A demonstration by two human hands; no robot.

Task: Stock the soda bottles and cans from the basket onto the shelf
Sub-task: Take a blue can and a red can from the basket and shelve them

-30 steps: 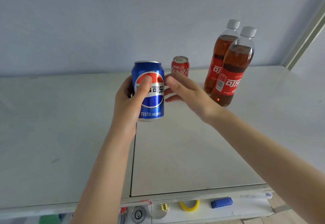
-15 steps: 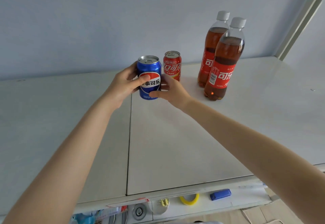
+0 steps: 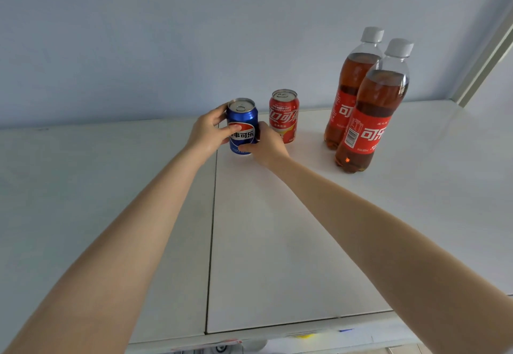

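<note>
Upright on the shelf (image 3: pixel 277 228), the blue can (image 3: pixel 242 127) is gripped by curled fingers (image 3: pixel 245 147) of left hand (image 3: pixel 206 131) and right hand (image 3: pixel 268 145), just left of the red can (image 3: pixel 283 116), seemingly to line up a row.

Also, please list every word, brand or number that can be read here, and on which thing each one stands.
"事可乐", white, on the blue can; the left hand hides its start.
"可口可乐", white script, on the red can; the small line above, perhaps "WORLD CUP", is blurred.
"可乐" on the red label of the front bottle; barcode digits and small print are too small to read.
"可" on the label of the back bottle; the rest is hidden.
</note>
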